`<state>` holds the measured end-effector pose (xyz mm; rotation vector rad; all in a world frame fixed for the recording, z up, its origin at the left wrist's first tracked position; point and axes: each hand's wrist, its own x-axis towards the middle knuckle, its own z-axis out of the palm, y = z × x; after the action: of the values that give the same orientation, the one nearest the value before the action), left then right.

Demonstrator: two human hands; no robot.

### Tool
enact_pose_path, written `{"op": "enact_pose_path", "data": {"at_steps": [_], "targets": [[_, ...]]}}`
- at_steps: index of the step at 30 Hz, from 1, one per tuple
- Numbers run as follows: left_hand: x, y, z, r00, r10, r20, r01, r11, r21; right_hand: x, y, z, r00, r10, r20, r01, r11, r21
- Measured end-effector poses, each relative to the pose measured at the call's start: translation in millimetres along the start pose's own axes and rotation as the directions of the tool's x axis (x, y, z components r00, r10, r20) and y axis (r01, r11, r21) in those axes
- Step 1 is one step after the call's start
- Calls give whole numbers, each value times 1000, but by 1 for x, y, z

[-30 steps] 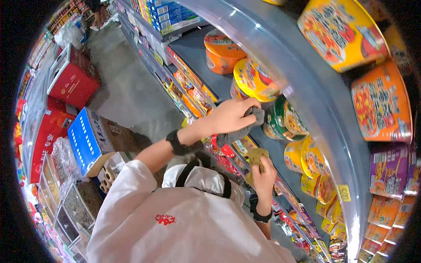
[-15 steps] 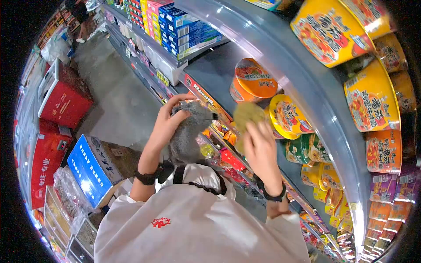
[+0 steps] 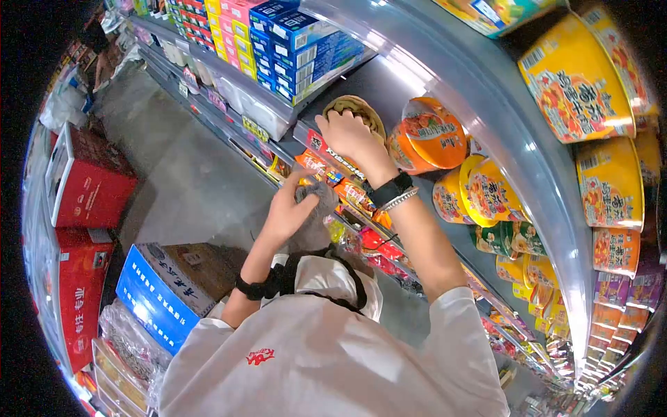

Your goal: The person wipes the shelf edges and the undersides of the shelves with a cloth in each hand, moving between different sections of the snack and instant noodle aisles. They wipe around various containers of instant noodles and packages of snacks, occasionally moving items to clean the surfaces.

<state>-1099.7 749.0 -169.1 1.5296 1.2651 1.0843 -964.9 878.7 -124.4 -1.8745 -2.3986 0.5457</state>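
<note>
My left hand (image 3: pixel 288 208) is closed around a bunched grey cloth (image 3: pixel 314 201) in front of the shelf edge. Up on the grey shelf, my right hand (image 3: pixel 351 139) reaches over a round olive-brown item (image 3: pixel 361 110), with its fingers at the near side of it. The fingers hide part of that item. Right beside it stands an orange noodle tub (image 3: pixel 429 135). Yellow noodle tubs (image 3: pixel 486 191) follow farther along the same shelf.
Blue boxes (image 3: pixel 295 52) are stacked at the top. Snack packets (image 3: pixel 358 198) fill the lower shelf. A clear curved shelf edge (image 3: pixel 479 97) arches at the right, below more yellow tubs (image 3: pixel 580 76). Red boxes (image 3: pixel 90 177) and a blue-sided carton (image 3: pixel 156 295) stand on the left.
My right hand has moved up and left onto the shelf with the olive-brown item. My left hand has lowered slightly, and the grey cloth is more bunched. The view has shifted.
</note>
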Motion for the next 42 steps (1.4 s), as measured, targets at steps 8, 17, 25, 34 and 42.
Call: {"op": "enact_pose_path", "data": {"at_steps": [8,17,25,34,42], "targets": [[7,-13,0,986,-170,-1,169,984,-46,57,-7,-23,898,414,152,-426,903,55],[3,-22,-12,979,-204,-17,204,979,20,106,43,-36,946,289,149,-297,954,34],[-23,-15,-23,972,-221,-80,214,973,-86,98,11,-18,903,426,51,-419,902,-101],[-17,-9,-35,973,-223,-59,212,966,-151,-14,-1,-8,957,-144,251,148,989,2],[-1,8,-38,981,-128,-143,105,982,-159,-13,20,-18,966,-170,193,173,985,1]]}}
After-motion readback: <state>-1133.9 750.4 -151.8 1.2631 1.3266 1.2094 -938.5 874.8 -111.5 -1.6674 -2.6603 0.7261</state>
